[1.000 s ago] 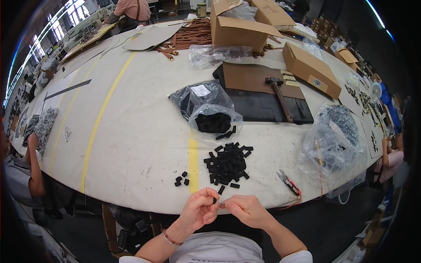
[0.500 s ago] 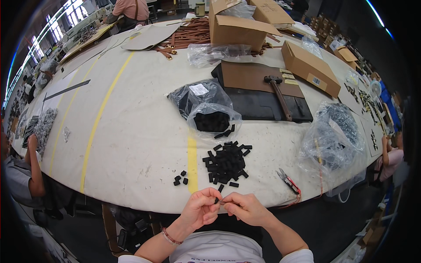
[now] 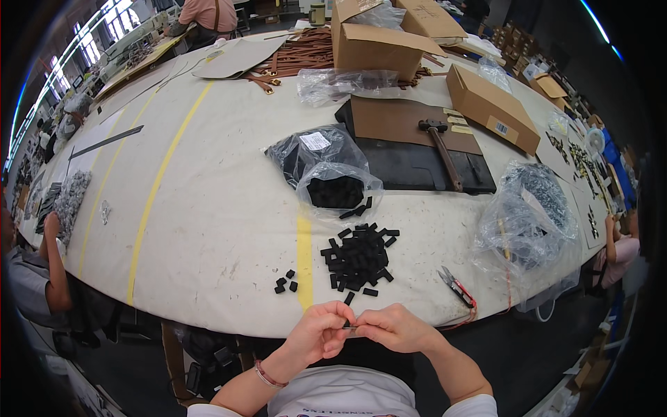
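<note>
My left hand point(image 3: 322, 332) pinches a small black piece point(image 3: 347, 323) at the table's front edge. Against it, my right hand point(image 3: 393, 329) closes thumb and forefinger on a thin, metallic-looking sliver, too small to name. Just beyond my fingers lies a heap of short black pieces point(image 3: 358, 258), block-like or tube-like. Several smaller black pieces point(image 3: 281, 285) sit apart to the left. Behind the heap, a clear plastic bag point(image 3: 374, 182) lies with its mouth toward me, full of the same black pieces, some spilling out.
Red-handled snips point(image 3: 458, 289) lie right of the heap, near a crumpled clear bag point(image 3: 524, 222). A hammer point(image 3: 442, 153) rests on a black and brown slab point(image 3: 410, 163). Cardboard boxes point(image 3: 493, 111) and brown belts point(image 3: 299, 55) lie farther back. Other people work at both sides.
Both hands have shifted slightly, and the fingertips meet at a different angle around the small black piece. The heap, bag and tools have not moved.
</note>
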Available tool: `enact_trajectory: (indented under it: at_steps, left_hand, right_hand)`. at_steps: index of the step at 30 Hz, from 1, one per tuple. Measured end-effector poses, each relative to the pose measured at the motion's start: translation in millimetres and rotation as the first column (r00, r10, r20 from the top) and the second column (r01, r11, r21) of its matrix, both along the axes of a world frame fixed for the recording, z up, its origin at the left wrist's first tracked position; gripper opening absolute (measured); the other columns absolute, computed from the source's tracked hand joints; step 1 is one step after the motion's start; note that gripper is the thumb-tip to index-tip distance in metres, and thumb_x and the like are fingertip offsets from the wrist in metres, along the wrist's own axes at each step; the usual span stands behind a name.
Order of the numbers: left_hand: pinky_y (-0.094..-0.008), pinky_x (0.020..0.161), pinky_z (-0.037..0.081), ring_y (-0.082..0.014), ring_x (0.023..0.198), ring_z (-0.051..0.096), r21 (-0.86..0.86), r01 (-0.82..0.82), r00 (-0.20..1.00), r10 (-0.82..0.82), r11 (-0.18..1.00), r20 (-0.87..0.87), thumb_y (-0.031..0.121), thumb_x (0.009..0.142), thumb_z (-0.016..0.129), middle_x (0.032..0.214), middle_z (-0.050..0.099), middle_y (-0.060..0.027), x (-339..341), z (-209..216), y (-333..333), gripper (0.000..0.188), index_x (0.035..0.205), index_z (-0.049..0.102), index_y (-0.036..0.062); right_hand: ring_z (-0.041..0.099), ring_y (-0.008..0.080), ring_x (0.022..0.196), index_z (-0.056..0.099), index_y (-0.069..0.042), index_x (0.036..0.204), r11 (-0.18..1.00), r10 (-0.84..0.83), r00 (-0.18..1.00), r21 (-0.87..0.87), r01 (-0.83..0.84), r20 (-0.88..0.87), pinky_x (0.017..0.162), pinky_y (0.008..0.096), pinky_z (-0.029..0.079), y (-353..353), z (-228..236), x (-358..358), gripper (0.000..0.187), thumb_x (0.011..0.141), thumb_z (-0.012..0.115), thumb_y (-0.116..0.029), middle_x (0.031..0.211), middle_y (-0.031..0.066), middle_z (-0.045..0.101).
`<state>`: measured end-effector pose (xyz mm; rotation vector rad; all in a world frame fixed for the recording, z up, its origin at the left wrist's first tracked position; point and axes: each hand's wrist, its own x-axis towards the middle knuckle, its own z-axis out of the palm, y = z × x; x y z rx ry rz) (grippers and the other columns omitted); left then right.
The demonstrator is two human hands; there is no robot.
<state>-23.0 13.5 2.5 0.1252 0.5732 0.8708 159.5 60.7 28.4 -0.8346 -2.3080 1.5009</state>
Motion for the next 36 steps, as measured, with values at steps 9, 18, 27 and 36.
enact_trajectory:
  at_steps: [9,18,27,36]
  left_hand:
    - [-0.0207,0.045,0.043,-0.0093,0.050,0.051,0.680,-0.301,0.563,0.701,0.668,-0.439,-0.005,0.074,0.050,0.065,0.054,-0.0075,27.2,-11.7,-15.7,0.013,0.087,0.050,-0.0034]
    - [-0.0239,0.041,0.037,-0.0128,0.044,0.044,0.288,-0.373,0.887,0.430,0.882,-0.168,0.011,0.084,0.045,0.062,0.051,-0.0102,17.8,-3.5,-14.7,0.011,0.086,0.049,0.0009]
    - [-0.0212,0.034,0.032,-0.0088,0.041,0.038,-0.081,-0.062,0.971,0.078,0.995,0.226,0.021,0.088,0.041,0.060,0.050,-0.0073,6.9,-0.2,-14.2,0.025,0.088,0.053,-0.0015]
    - [-0.0207,0.034,0.032,-0.0092,0.041,0.037,-0.198,-0.008,0.910,0.089,0.980,0.404,0.024,0.090,0.034,0.066,0.055,-0.0092,9.9,4.3,-24.2,0.033,0.095,0.050,-0.0043]
  right_hand:
    - [0.055,0.0212,0.050,0.053,-0.007,0.081,0.793,-0.322,0.943,0.522,0.315,-0.080,0.041,0.0301,0.041,-19.0,-5.4,-27.5,0.006,0.075,0.055,-0.009,0.061,0.0063,0.056]
    - [0.055,0.0222,0.048,0.055,-0.001,0.084,0.713,-0.460,0.853,0.471,0.520,-0.246,0.042,0.0283,0.042,-18.5,-12.8,-24.5,0.012,0.073,0.059,-0.003,0.065,0.0109,0.057]
    - [0.047,0.0158,0.042,0.055,-0.004,0.085,0.505,-0.328,0.903,0.755,0.417,-0.279,0.037,0.0263,0.035,-18.3,-27.5,-17.5,0.018,0.068,0.061,-0.006,0.055,0.0021,0.048]
    - [0.046,0.0135,0.044,0.055,-0.006,0.086,0.439,-0.296,0.924,0.825,0.355,-0.240,0.039,0.0252,0.035,-18.9,-32.0,-14.8,0.026,0.061,0.056,-0.006,0.060,0.0005,0.051]
